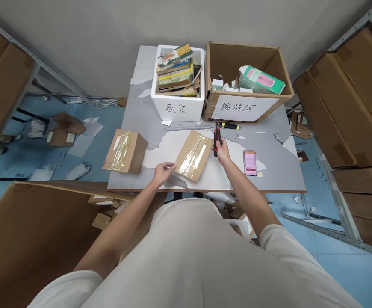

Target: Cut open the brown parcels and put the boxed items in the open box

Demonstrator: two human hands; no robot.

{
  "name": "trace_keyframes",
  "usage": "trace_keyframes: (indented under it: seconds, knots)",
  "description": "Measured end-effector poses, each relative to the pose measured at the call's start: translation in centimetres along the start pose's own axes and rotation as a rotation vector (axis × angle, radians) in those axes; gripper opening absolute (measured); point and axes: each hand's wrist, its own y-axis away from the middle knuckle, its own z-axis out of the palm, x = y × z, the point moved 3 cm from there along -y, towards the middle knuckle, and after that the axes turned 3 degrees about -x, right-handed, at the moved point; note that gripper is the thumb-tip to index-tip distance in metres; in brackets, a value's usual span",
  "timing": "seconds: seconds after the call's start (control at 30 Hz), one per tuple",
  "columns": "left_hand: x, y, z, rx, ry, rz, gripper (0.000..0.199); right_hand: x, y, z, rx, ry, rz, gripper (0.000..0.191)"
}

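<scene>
Brown, flat, taped cardboard box [193, 155] lies on a grey-white table [271, 149]; it seems light, stiff, slippery where taped, best held by bare edges; right hand [223, 151] grips a red-and-black cutter [217, 136]; left hand [163, 173] curls at box's edge; if pinching, I cannot tell.

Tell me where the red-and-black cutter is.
In the head view, just right of centre, the red-and-black cutter is in the right hand, beside the flat taped parcel.

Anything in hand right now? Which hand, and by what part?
Right hand holds the red-and-black cutter by its near half. Left hand is at the left edge of the flat taped package; whether it grips can't be told.
</scene>
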Motion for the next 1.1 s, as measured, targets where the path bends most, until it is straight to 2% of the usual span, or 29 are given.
trace_keyframes:
  seconds: [0.1,0.17,0.23,0.33,0.43,0.57,0.67,0.73,0.8,0.87,0.93,1.03,1.1]
  knots:
    - [-1.5,3.6,2.0,-0.037,0.233,-0.133,0.051,-1.7,-1.5,0.6,0.002,0.021,0.007,0.038]
    - [-1.9,5.0,3.2,-0.042,0.32,-0.193,0.054,-2.2,-1.9,1.1,0.004,0.03,0.013,0.038]
    - [-2.0,5.6,3.7,-0.037,0.345,-0.22,0.053,-2.3,-1.8,1.3,0.013,0.034,0.017,0.038]
    - [-2.2,5.4,3.5,-0.044,0.281,-0.2,0.051,-1.9,-0.8,1.0,0.043,0.027,0.022,0.038]
    - [-1.6,3.4,2.7,-0.06,0.131,-0.131,0.05,-0.4,1.9,0.7,0.084,0.011,0.033,0.039]
    - [1.6,-2.9,1.6,-0.047,-0.105,0.077,0.054,3.5,7.8,1.7,0.15,-0.052,0.075,0.043]
    - [4.7,-8.8,1.5,-0.099,-0.209,0.243,0.055,6.9,12.2,3.4,0.221,-0.367,0.228,0.044]
    - [5.9,-11.9,2.0,-0.164,-0.257,0.277,0.051,8.2,14.0,4.8,0.205,-0.556,0.325,0.046]
    - [6.3,-13.9,2.8,-0.241,-0.263,0.258,0.047,8.7,14.8,5.9,0.201,-0.699,0.37,0.05]
    - [6.0,-14.6,3.5,-0.275,-0.225,0.226,0.043,8.8,14.8,6.4,0.234,-0.798,0.366,0.053]
    - [5.4,-14.5,3.4,-0.241,-0.168,0.205,0.039,8.9,14.2,6.4,0.269,-0.858,0.338,0.056]
    - [4.1,-13.0,2.0,-0.109,-0.076,0.172,0.034,9.1,12.5,5.2,0.303,-0.87,0.277,0.054]
    - [2.9,-11.0,0.4,0.001,0.009,0.13,0.032,8.8,10.5,3.7,0.341,-0.83,0.205,0.051]
